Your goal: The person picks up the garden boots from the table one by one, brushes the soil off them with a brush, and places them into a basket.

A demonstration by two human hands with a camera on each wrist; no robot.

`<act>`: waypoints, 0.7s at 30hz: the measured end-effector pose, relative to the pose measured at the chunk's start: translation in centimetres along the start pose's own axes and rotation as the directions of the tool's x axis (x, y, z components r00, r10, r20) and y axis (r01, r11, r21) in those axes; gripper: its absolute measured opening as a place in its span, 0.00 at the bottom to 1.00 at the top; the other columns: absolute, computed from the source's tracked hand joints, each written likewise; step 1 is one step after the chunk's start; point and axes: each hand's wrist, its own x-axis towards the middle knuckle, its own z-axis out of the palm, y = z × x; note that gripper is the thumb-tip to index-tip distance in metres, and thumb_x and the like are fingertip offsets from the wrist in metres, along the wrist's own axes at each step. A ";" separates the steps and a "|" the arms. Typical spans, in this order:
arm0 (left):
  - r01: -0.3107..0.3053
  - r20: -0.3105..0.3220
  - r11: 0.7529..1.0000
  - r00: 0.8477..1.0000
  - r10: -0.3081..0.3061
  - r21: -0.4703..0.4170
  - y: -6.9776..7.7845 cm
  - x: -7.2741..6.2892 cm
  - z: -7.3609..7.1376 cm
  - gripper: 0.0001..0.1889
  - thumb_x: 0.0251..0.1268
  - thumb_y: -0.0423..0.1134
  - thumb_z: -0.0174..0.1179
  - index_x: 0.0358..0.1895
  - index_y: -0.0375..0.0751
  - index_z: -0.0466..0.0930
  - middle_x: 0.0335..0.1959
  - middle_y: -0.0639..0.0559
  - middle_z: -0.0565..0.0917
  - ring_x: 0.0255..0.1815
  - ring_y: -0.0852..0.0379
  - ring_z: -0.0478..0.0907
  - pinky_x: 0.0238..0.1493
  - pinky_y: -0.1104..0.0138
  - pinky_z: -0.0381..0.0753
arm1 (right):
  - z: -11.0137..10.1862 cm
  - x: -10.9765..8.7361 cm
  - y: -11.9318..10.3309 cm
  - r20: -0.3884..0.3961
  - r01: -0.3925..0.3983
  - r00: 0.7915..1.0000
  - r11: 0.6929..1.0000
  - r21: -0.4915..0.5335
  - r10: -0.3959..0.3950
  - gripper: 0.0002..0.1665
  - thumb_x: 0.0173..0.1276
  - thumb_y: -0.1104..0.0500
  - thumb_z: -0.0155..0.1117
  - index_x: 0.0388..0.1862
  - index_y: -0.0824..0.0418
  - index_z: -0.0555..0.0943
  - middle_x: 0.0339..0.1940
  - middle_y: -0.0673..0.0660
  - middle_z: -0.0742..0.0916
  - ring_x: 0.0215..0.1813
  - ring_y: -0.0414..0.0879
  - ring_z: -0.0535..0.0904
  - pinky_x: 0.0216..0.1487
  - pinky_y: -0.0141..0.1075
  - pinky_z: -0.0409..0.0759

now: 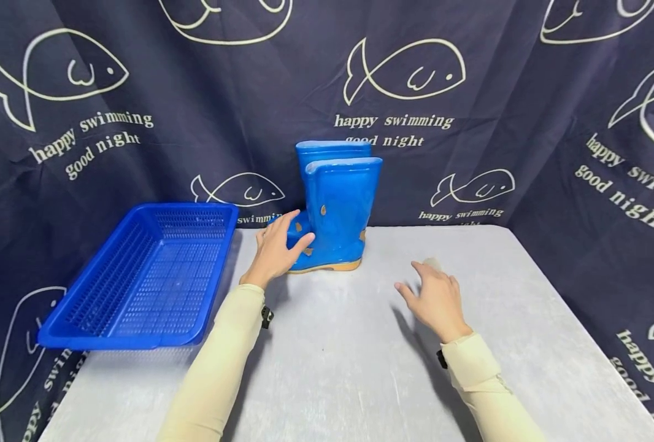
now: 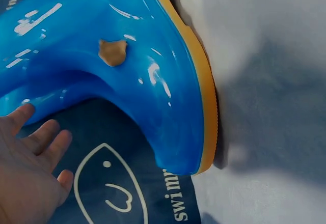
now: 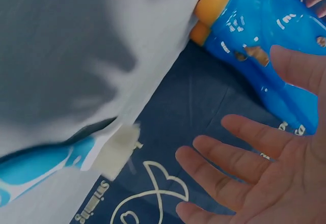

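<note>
Two glossy blue rubber boots [image 1: 340, 212] with tan soles and small brown patches are standing upright on a pale grey table [image 1: 332, 368], the near one partly hiding the far one. The person's left hand [image 1: 276, 253] is hovering at the boots' toes, fingers spread and gripping nothing; whether it is touching them is unclear. To the right of the boots, the right hand [image 1: 437, 299] is hanging with fingers parted, apparently holding nothing. Near it, a blue-and-white plastic-handled brush with cream bristles [image 3: 76, 155] is showing, blurred.

Toppling seems the main risk: tall shafts are rising above narrow soles, so a careless push from the left hand could be tipping the near boot into its partner. The right hand could also be knocking the brush away, being so close.

Both toes are pointing left, towards a blue perforated plastic basket [image 1: 117, 341]; the soles are running left to right, while the shafts' long axis is rising vertically.
</note>
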 end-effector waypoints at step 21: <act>0.084 0.148 0.984 0.987 -0.061 -0.154 -0.3 3.2 2.5 0.45 0.70 0.71 0.48 0.81 0.51 0.48 0.76 0.43 0.68 0.77 0.40 0.65 0.76 0.41 0.62 | -1.7 -1.7 5.5 0.088 -0.194 0.974 0.970 -0.143 0.208 0.32 0.63 0.42 0.69 0.50 0.68 0.76 0.39 0.71 0.85 0.42 0.68 0.81 0.50 0.63 0.68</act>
